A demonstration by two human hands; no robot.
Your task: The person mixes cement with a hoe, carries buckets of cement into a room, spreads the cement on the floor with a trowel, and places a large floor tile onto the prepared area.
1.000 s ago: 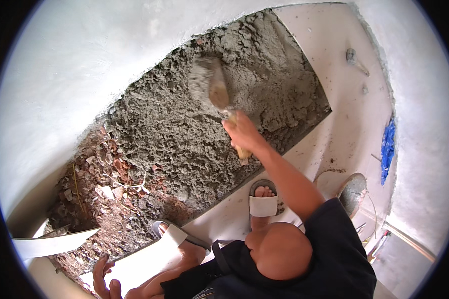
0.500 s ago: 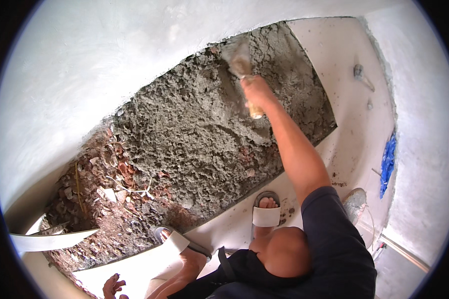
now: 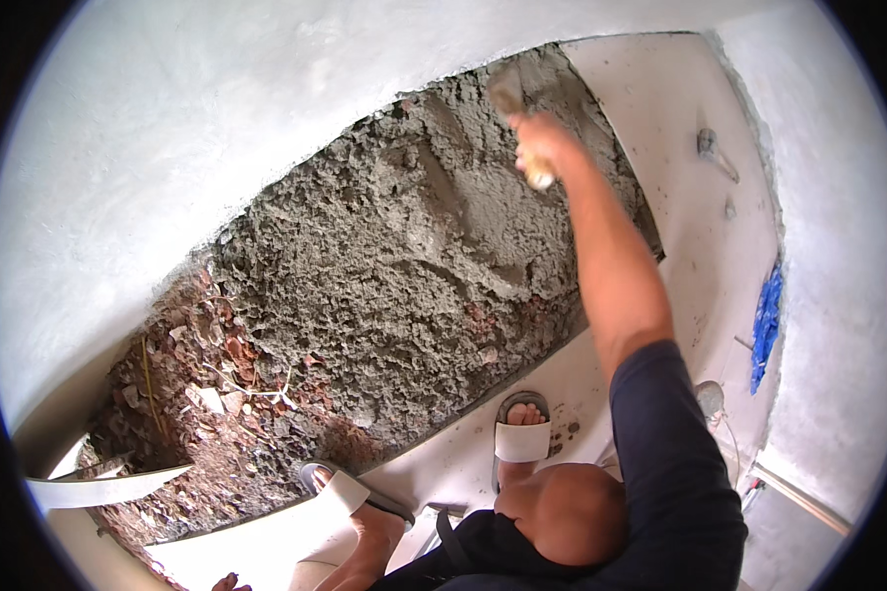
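Observation:
My right hand [image 3: 554, 146] is wrapped round the pale wooden handle of a trowel [image 3: 507, 91], reaching far forward with the arm stretched out. The blade, smeared by motion, is on the wet grey mortar [image 3: 394, 246] near its far end by the wall. Behind and around the blade the mortar looks flatter, while closer to me it is rough and lumpy. Only some fingertips of my left hand [image 3: 229, 583] show at the lower edge, left of my foot. They look loosely apart, with nothing seen in them; the rest of that hand is out of the picture.
Pale tiles [image 3: 650, 89] border the mortar at right and below. Broken rubble [image 3: 207, 394] lies at left beside a white curved strip [image 3: 108, 488]. A hammer-like tool [image 3: 715, 153] and blue plastic [image 3: 767, 325] lie at right. My sandalled feet stand along the near edge.
My right hand has moved the trowel to the right and slightly farther away over the mortar. My left hand has sunk mostly below the lower edge.

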